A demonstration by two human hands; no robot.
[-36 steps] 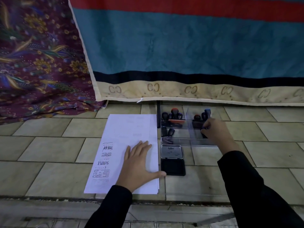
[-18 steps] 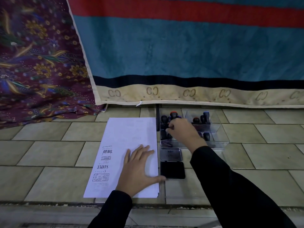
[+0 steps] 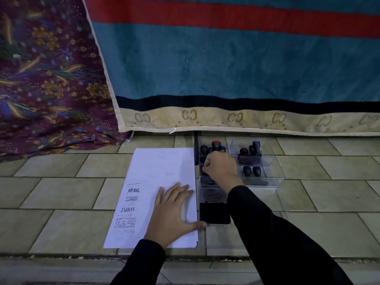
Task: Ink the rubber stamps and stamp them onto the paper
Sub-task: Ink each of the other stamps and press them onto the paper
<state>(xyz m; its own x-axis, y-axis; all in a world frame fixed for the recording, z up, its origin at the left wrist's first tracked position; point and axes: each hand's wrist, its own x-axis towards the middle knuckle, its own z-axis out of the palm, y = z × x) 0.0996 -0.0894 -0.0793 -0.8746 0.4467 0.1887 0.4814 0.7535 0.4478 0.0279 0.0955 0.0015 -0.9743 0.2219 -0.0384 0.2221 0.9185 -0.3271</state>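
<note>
A white sheet of paper [image 3: 164,171] lies on the tiled surface, with AIR MAIL, EXPRESS and SAMPLE imprints [image 3: 131,199] near its left edge. My left hand [image 3: 174,210] presses flat on the paper's lower right part, fingers spread. To the right of it an open black ink pad [image 3: 213,214] lies with its lid [image 3: 212,195] folded back. Behind the pad stands a clear organizer [image 3: 275,179] holding several black rubber stamps [image 3: 251,170]. My right hand [image 3: 221,168] is in its left compartment, fingers curled round a dark stamp that is mostly hidden.
An orange-topped stamp [image 3: 215,144] stands just behind my right hand. A teal and red striped blanket [image 3: 226,68] hangs right behind the organizer. A purple floral cloth [image 3: 45,89] is draped at the left. The tiled ledge ends at a front edge [image 3: 61,256].
My right hand moved from the organizer's right compartment to its left one and curled down over a stamp there. My left hand stayed flat on the paper.
</note>
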